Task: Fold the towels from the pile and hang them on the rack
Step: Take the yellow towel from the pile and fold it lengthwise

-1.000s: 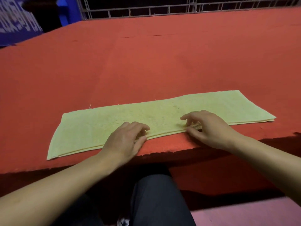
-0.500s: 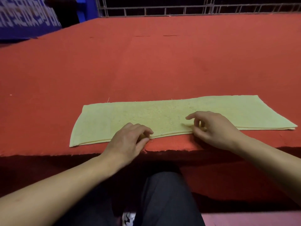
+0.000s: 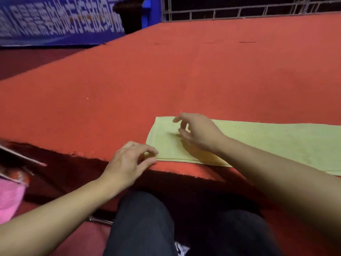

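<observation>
Yellow-green towel [image 3: 267, 143] folded into a long flat strip, lying along the near edge of the bench [image 3: 166, 80], running off the right side of the view. Bench covered in red-orange felt, ragged along the front edge, dropping to deep shadow below. Behind it a grey metal railing [image 3: 239, 12] against darkness, and to the far left a blue banner [image 3: 60, 21] with large white characters, too blurred to read, plus a dark round post [image 3: 130, 13] in front of it. Pink cloth [image 3: 10, 202] at the lower left beside thin metal bars [image 3: 20, 157]. Dark trousers [image 3: 144, 224] at the bottom centre. Towel surface plain, faintly speckled, with layered edges showing along the near side. Left hand [image 3: 129, 163] at the towel's near left corner, fingers [image 3: 147, 150] curled and pinching that corner. Right hand [image 3: 199, 132] raised just above the towel's left end, fingers loosely bent and holding nothing, shadow cast on the cloth beneath
</observation>
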The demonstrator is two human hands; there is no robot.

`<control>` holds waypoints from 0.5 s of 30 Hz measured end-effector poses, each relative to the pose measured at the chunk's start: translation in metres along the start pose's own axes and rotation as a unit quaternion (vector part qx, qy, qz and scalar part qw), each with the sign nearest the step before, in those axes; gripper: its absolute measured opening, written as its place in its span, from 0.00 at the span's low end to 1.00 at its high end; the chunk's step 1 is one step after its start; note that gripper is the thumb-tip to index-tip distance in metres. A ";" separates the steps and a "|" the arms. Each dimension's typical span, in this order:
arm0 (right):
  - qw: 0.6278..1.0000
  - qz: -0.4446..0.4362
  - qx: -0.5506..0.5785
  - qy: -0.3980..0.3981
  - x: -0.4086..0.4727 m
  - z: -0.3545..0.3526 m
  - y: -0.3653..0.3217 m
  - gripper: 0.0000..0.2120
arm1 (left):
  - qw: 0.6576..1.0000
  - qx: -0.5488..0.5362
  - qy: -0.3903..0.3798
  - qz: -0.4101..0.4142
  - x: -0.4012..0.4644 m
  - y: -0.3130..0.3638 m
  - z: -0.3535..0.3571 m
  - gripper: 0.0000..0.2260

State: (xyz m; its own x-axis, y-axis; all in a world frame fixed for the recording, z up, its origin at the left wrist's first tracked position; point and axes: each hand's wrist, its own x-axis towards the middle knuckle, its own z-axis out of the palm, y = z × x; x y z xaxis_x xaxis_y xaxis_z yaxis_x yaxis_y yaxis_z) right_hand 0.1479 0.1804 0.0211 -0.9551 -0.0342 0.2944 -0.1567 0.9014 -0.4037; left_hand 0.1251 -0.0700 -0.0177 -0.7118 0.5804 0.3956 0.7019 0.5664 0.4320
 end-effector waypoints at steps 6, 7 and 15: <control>1.000 0.017 -0.022 0.001 0.064 0.031 -0.011 0.17 | 0.998 0.001 -0.020 0.061 0.009 -0.013 -0.001 0.08; 0.999 0.027 -0.018 -0.011 0.072 0.035 -0.009 0.18 | 0.997 0.003 -0.019 0.078 0.008 -0.016 -0.002 0.08; 0.994 0.082 -0.010 -0.070 0.106 0.056 -0.001 0.16 | 0.983 0.022 0.016 0.181 0.010 -0.031 -0.004 0.12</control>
State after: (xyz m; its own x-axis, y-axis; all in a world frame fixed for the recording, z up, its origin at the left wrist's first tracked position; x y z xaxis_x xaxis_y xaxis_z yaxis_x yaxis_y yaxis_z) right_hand 0.0333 0.1515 0.0044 -0.9933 0.0558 0.1012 0.0085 0.9085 -0.4178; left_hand 0.0960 -0.0839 -0.0237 -0.4154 0.7298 0.5430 0.9092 0.3514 0.2233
